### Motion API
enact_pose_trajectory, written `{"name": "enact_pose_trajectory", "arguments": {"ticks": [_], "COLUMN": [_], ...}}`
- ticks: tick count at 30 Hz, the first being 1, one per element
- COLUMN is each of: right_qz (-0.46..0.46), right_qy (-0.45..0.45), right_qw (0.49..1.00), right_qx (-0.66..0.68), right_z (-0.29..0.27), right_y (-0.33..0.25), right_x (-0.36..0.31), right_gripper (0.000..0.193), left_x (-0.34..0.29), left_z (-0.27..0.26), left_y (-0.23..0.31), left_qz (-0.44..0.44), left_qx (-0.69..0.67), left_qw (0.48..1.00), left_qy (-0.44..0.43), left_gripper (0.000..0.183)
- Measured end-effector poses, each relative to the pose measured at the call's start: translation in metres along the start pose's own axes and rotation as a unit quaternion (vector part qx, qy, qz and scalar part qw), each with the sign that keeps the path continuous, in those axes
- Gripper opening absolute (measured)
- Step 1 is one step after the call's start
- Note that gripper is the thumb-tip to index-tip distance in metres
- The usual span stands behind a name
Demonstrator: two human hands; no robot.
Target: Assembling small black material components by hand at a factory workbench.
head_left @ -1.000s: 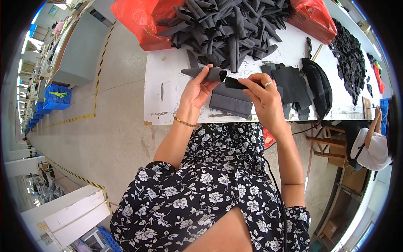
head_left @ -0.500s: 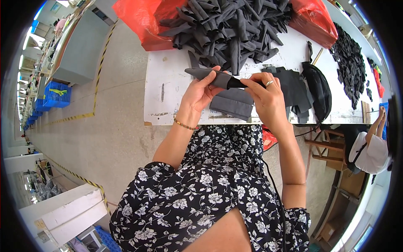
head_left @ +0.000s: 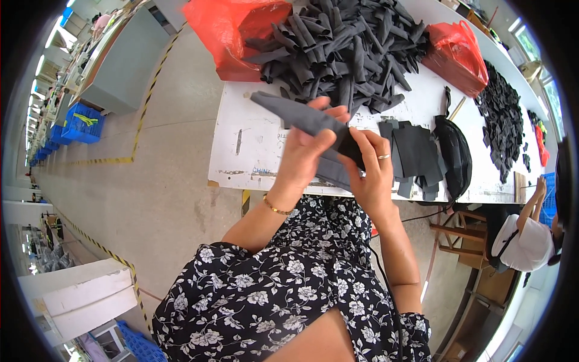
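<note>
A long dark grey fabric piece (head_left: 289, 113), tapering to a point at its far left end, lies slantwise between my hands above the table. My left hand (head_left: 306, 154) grips its middle, thumb on top and fingertips behind it. With thumb and fingers, my right hand (head_left: 373, 175) pinches the piece's darker near right end. Beneath my hands, a flat folded grey cloth (head_left: 332, 171) lies on the table, partly hidden. Beyond them rises a big heap of similar rolled grey fabric pieces (head_left: 356, 51).
On the white table (head_left: 232, 142), flat dark fabric pieces (head_left: 416, 151) and a black pouch (head_left: 453, 154) lie right of my hands. Red plastic bags (head_left: 458, 54) flank the heap. Small dark pieces (head_left: 503, 108) cover the far right. A person in white (head_left: 528, 238) sits beyond.
The fabric piece has swung from nearly level to a slant, its right end lower. My left hand has turned and moved right; my right hand has come down.
</note>
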State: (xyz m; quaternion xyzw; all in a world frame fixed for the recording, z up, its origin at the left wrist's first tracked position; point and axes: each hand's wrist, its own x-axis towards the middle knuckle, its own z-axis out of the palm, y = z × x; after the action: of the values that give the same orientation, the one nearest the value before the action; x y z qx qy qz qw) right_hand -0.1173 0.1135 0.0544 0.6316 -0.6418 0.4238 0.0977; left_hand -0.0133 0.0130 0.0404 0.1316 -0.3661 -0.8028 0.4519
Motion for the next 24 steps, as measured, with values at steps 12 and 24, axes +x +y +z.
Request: {"name": "enact_pose_trajectory", "arguments": {"ticks": [12, 24], "right_qz": [0.033, 0.033], "right_qy": [-0.065, -0.076], "right_qw": [0.996, 0.995], "right_qx": [0.042, 0.047], "right_z": [0.007, 0.004], "right_y": [0.007, 0.019], "right_x": [-0.010, -0.012], "right_gripper": [0.044, 0.023], "left_x": [0.000, 0.000], "left_z": [-0.001, 0.000], "left_y": [-0.029, -0.039], "left_qz": [-0.053, -0.088], "left_qx": [-0.095, -0.109], "left_qw": [0.992, 0.990], "left_qy": [-0.064, 0.019], "left_gripper": [0.026, 0.032]}}
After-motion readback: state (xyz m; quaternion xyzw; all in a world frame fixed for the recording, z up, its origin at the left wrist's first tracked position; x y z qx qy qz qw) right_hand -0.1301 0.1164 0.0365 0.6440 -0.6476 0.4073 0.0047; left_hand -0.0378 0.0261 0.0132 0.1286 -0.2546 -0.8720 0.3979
